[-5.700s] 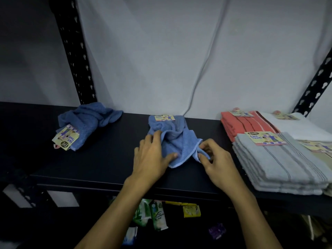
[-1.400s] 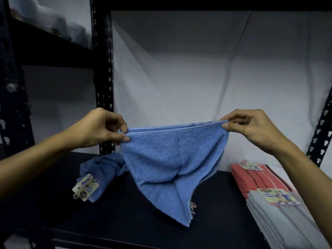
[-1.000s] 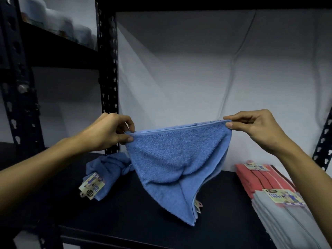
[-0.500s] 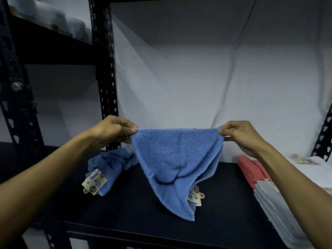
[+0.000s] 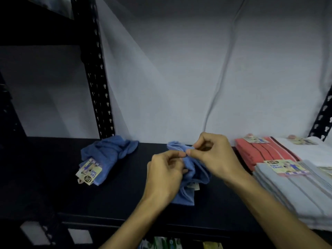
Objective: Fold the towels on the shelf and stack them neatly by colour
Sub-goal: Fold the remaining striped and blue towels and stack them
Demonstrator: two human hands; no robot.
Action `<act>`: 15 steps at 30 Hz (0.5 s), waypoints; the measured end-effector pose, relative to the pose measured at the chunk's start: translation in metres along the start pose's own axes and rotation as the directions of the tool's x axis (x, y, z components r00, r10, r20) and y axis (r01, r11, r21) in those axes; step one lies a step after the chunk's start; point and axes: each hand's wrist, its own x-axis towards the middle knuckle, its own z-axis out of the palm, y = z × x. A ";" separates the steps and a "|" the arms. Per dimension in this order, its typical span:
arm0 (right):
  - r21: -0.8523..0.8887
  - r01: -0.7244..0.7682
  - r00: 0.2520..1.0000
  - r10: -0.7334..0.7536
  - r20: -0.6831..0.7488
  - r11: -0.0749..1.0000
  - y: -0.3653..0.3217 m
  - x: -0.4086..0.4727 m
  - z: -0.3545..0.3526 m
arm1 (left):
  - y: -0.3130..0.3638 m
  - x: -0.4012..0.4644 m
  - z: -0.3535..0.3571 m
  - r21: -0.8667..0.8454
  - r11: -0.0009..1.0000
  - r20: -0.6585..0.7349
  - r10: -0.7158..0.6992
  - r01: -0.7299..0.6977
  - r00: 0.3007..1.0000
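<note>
Where the two forearms reach in from the near edge, the hands meet over the middle of the shelf (image 5: 45, 168); the left hand (image 5: 164, 174) has its fingers curled into the near side of the bunched blue towel (image 5: 193, 178), and the right hand (image 5: 212, 157) pinches the same towel's upper edge between thumb and forefinger, the two sets of fingertips almost touching; the cloth lies gathered on the dark board directly under and between them, its length running from the near hem away toward the wall, with a small tag showing at its lower part; since both hands sit close together on one end, the next move, as I judge it, needs them drawn apart along an edge to spread the cloth before any fold; further left and a little further back lies the second blue towel (image 5: 107, 155), crumpled, label toward the viewer, well apart from either hand and nearer the left; to the right stand the folded grey stack (image 5: 294, 191), the coral stack (image 5: 260, 151) behind it, and white towels (image 5: 310, 150) beyond.
</note>
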 end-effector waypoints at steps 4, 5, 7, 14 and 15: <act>-0.089 0.120 0.993 -0.119 0.019 0.989 0.015 -0.027 0.008 | -0.005 -0.011 0.002 0.000 1.000 -0.007 0.017 -0.017 1.000; -0.121 0.151 0.988 -0.150 0.022 0.981 0.017 -0.031 0.009 | -0.007 -0.012 0.001 -0.025 1.000 0.008 0.014 -0.014 1.000; -0.154 0.201 0.979 -0.202 0.011 0.967 0.019 -0.037 0.011 | -0.008 -0.014 0.001 -0.098 0.995 0.021 -0.013 0.015 1.000; -0.253 0.384 0.912 -0.408 -0.049 0.888 0.017 -0.049 0.023 | -0.013 -0.020 0.003 -0.246 0.968 -0.034 -0.060 0.050 0.998; -0.273 0.395 0.906 -0.421 -0.040 0.877 0.018 -0.051 0.026 | -0.013 -0.020 0.001 -0.252 0.966 -0.035 -0.064 0.053 0.997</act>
